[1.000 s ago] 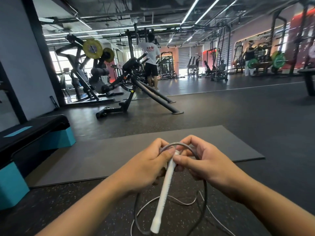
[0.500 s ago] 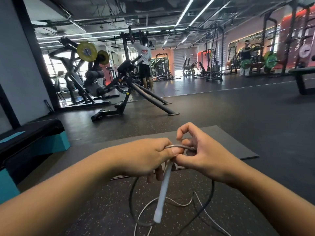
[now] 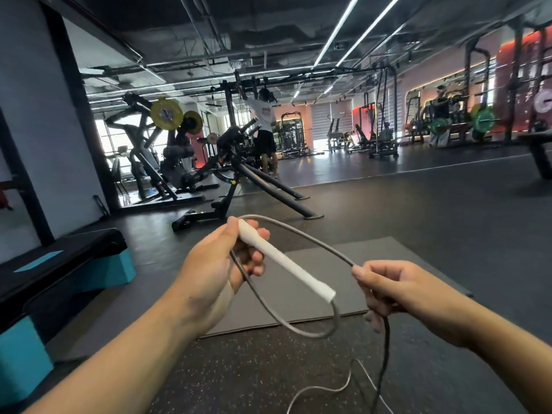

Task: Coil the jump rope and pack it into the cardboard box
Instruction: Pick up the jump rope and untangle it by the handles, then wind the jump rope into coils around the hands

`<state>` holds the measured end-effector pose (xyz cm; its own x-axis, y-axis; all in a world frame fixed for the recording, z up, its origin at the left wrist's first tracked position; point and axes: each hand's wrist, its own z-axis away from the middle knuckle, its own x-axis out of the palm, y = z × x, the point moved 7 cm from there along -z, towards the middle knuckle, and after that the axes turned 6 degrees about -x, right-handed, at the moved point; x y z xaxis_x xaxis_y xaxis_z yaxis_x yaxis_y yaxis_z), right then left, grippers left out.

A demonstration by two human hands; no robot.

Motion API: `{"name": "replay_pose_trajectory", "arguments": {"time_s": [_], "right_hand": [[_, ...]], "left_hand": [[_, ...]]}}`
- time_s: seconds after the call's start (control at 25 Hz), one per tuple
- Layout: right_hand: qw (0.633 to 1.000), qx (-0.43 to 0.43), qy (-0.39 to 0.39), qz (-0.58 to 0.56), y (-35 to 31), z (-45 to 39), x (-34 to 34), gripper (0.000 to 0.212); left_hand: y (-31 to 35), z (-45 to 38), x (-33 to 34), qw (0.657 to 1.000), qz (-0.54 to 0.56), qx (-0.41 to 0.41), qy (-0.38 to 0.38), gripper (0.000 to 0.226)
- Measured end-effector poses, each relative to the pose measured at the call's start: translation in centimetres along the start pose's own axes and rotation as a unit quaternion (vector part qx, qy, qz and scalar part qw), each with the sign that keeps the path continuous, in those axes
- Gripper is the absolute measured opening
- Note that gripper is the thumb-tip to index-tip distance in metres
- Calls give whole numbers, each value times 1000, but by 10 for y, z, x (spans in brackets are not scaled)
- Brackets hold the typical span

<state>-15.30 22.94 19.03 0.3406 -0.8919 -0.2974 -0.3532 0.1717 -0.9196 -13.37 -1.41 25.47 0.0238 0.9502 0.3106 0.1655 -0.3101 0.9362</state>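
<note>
Left hand (image 3: 218, 264), centre frame, is closed around the upper end of the white handle (image 3: 285, 262); the handle slants down toward lower right. Grey jump rope (image 3: 301, 234) arcs from the handle's top over to the right hand (image 3: 388, 289), which pinches it at centre right. A second loop runs from the handle's lower end back under the left hand. Slack trails onto the speckled floor (image 3: 239, 369) at the bottom. Grey mat (image 3: 403, 258) behind the hands. Cardboard box not in view.

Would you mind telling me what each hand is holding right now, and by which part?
The left hand grips the white handle at its upper end; the right hand pinches the grey rope partway along.
</note>
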Motion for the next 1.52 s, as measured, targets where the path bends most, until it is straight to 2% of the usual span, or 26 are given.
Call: {"name": "replay_pose_trajectory", "arguments": {"time_s": [0.08,0.2,0.28,0.4,0.48,0.6,0.68,0.76,0.84,0.88,0.96,1.04,1.08,1.12,1.2,1.24,1.36,1.44,1.48,1.52], "right_hand": [[995,6,-27,-91,6,-2,12,38],[958,-26,-26,-284,-6,-10,33,49],[961,-46,36,-270,-13,-17,40,53],[971,-37,121,-204,-12,-24,51,49],[961,-16,157,-226,-5,-25,59,43],[951,3,158,-267,-3,-27,67,27],[958,-7,144,-247,-8,-29,61,27],[971,-31,134,-195,-21,-32,46,28],[984,-57,107,-129,-37,-34,31,27],[990,-69,88,-88,-45,-35,25,27],[995,-94,41,14,-59,-35,18,27],[987,-119,-2,113,-71,-34,19,25],[980,-131,-17,152,-76,-33,21,24],[972,-144,-28,181,-81,-33,22,23],[962,-168,-36,212,-91,-31,24,21],[960,-178,-34,214,-95,-30,24,20],[967,-180,-19,181,-95,-27,20,17],[969,-168,-9,180,-86,-25,18,19],[969,-158,4,188,-80,-24,13,24],[972,-141,23,185,-74,-22,5,31]], "left_hand": [[1,-4,-9,990,107,34,90,36],[-14,-6,-16,957,222,52,182,35],[-28,-2,-14,937,279,51,204,37],[-47,8,-7,926,307,38,215,42],[-57,16,-7,922,320,24,218,43],[-68,22,-12,923,314,-3,224,43],[-78,24,-19,931,290,-45,217,41],[-89,25,-32,945,230,-99,210,35],[-94,27,-47,961,100,-137,218,32],[-87,29,-52,967,5,-129,221,36],[-46,29,-40,960,-209,-25,184,53],[7,26,2,923,-357,120,83,59],[24,19,26,891,-429,150,18,57],[32,12,51,845,-510,156,-44,56],[29,-2,86,739,-647,116,-148,65],[24,-8,92,711,-675,91,-172,67],[16,-18,96,691,-693,77,-191,62],[15,-17,94,653,-727,89,-193,61],[14,-18,91,647,-732,86,-197,61],[14,-20,85,665,-716,73,-200,59]]}}
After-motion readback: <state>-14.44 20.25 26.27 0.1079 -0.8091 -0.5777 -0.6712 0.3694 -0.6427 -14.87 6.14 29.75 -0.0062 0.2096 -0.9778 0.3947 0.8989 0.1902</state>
